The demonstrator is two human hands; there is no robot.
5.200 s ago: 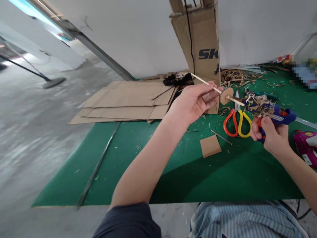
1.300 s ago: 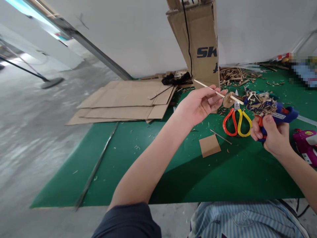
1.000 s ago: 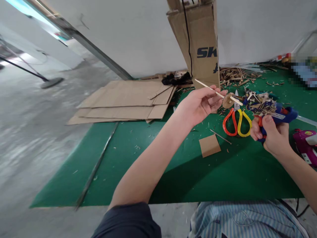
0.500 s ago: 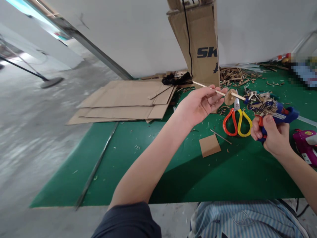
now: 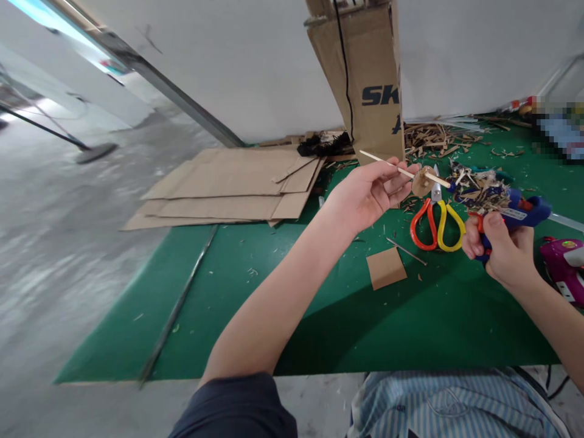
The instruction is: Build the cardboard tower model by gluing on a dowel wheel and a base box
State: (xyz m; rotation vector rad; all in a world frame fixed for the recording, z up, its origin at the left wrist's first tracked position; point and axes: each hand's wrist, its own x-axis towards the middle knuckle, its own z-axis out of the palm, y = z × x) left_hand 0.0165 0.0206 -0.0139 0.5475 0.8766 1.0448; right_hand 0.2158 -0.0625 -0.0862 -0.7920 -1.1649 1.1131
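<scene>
My left hand (image 5: 367,194) pinches a thin wooden skewer (image 5: 385,165) between thumb and fingers. A round cardboard disc (image 5: 422,182) sits on the skewer just past my fingertips, slightly tilted. My right hand (image 5: 504,249) grips a blue hot glue gun (image 5: 524,213) with an orange trigger, its front end pointing towards the skewer's tip. A clump of cardboard shreds (image 5: 479,194) lies behind the gun's front and hides its nozzle. The skewer's tip ends close to the gun, and I cannot tell whether they touch.
Orange-and-yellow-handled scissors (image 5: 431,226) lie on the green mat (image 5: 365,328) below my hands, beside a small cardboard square (image 5: 386,267). Flat cardboard sheets (image 5: 228,188) lie to the left, an upright cardboard piece (image 5: 369,79) stands behind, and a pink device (image 5: 563,267) sits right.
My left hand has shifted slightly right since the earliest frame, and the skewer now lies flatter. The disc has turned a little on it. The glue gun stays nearly still.
</scene>
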